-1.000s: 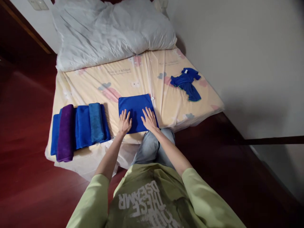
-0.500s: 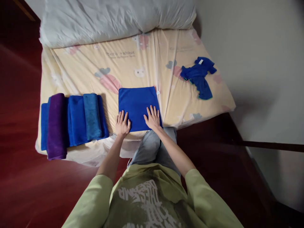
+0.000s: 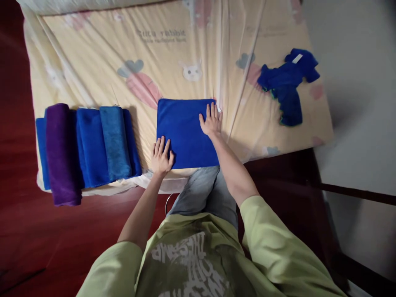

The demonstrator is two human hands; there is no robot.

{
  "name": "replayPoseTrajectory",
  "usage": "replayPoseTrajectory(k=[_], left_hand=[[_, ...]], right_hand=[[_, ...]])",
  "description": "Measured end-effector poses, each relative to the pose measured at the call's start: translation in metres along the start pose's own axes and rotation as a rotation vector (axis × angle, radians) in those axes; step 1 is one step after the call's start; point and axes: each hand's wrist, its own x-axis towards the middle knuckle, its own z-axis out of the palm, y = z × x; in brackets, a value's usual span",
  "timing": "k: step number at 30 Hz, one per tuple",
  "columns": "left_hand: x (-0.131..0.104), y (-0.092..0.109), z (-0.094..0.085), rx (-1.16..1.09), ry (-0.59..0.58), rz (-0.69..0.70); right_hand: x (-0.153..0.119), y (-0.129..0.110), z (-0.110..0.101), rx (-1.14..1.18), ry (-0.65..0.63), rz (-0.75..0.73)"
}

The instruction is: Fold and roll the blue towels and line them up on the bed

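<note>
A square blue towel (image 3: 187, 132) lies flat on the bed near its front edge, with a small white tag at its upper right side. My left hand (image 3: 161, 157) rests on the towel's lower left corner, fingers spread and pointing away from me. Near the upper right corner, my right hand (image 3: 212, 121) lies flat on the cloth with its fingers apart. Neither hand grips anything.
Left of the towel are folded blue cloths (image 3: 91, 148), a purple rolled towel (image 3: 62, 152) and a teal folded towel (image 3: 115, 142). A crumpled blue cloth (image 3: 286, 84) lies on the right of the patterned sheet (image 3: 161, 57). Part of a pale quilt (image 3: 77, 5) shows at the back.
My right hand has slid up the towel's right side to near its upper corner. My left hand stays at the lower left corner. The camera view has tilted lower and closer.
</note>
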Motion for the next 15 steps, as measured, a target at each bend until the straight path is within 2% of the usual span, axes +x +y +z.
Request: replayPoseTrajectory(k=[4, 10, 13, 15], left_hand=[[0.0, 0.001, 0.0, -0.013, -0.008, -0.012], [0.0, 0.001, 0.0, -0.027, -0.021, -0.017], [-0.001, 0.001, -0.001, -0.009, -0.008, -0.001], [0.0, 0.0, -0.001, -0.013, -0.003, -0.006]], right_hand=[[0.02, 0.004, -0.001, 0.0, -0.023, -0.015], [0.028, 0.011, 0.011, 0.064, 0.048, -0.003], [0.032, 0.002, 0.003, 0.053, 0.015, 0.015], [0.023, -0.007, -0.01, 0.053, 0.009, 0.004]])
